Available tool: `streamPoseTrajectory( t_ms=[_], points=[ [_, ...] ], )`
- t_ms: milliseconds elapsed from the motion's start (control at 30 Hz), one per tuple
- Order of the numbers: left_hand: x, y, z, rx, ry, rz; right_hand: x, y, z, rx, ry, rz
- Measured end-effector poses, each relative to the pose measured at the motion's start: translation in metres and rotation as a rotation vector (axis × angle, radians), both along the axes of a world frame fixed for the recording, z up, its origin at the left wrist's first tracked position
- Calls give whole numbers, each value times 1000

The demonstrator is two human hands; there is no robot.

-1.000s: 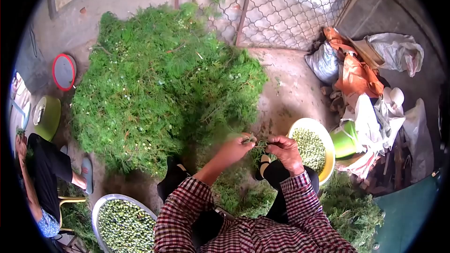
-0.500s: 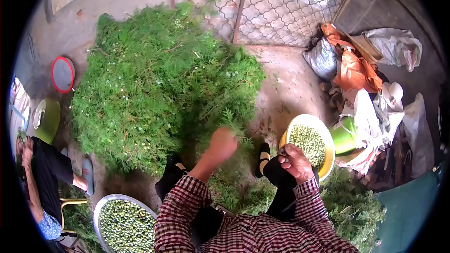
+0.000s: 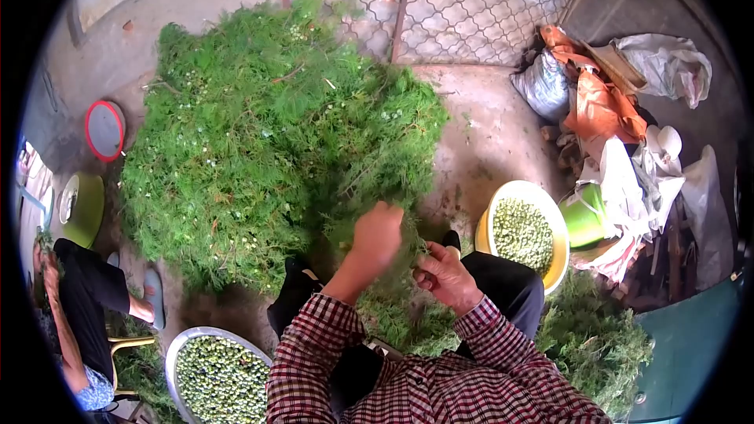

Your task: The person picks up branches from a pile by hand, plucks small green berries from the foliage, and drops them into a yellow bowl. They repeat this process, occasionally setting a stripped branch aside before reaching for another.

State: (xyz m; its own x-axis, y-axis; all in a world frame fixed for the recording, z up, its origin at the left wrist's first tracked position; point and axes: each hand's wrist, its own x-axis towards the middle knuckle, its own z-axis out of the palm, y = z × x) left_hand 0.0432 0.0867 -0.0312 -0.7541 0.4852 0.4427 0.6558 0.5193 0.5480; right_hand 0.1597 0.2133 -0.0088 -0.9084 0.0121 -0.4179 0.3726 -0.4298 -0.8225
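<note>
The left hand (image 3: 377, 234) is closed in a fist on sprigs (image 3: 410, 237) at the near edge of the heap (image 3: 267, 141) of green branches. The right hand (image 3: 444, 273) sits just beside it, apart from it, fingers curled against the same greenery; whether it grips anything cannot be determined.

Boundaries: the heap fills the ground ahead up to the wire fence (image 3: 471, 8). A yellow bowl (image 3: 518, 186) of green berries stands near the right hand, with a green bucket (image 3: 583, 216) touching its far side. A metal basin (image 3: 174, 347) of berries lies at lower left. Bare concrete (image 3: 487, 133) between heap and bags (image 3: 601, 110) is the only open floor.

Obstructed: the sprigs' stems are buried under the fist. The basin and a co-worker (image 3: 78, 306) at the left are cut off by the frame. The person's feet are mostly covered by greenery.
</note>
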Motion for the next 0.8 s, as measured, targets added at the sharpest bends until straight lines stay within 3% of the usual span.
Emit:
streamPoseTrajectory(
  t_ms=[167, 333, 533, 600, 700, 767, 800],
  points=[
    [4, -4, 7, 10, 6, -38, 2, 0, 2, -170, 40, -146],
    [2, -2, 1, -31, -36, -37, 2, -3, 7, -221, 20, -141],
    [-8, -2, -3, 239, -106, -48, 10, -7, 7, -396, -204, -130],
    [-16, -3, -2, 464, -325, 22, 22, -15, 21, -93, 9, 64],
    [-28, -13, 14, 795, -869, 57, 29, -19, 23, -149, 96, 118],
    [-31, -16, 17, 1021, -1009, 81, 26, -18, 32, -380, 6, 84],
    [-30, -18, 19, 1076, -1053, 74, 26, -16, 31, -369, 13, 83]
  ],
)
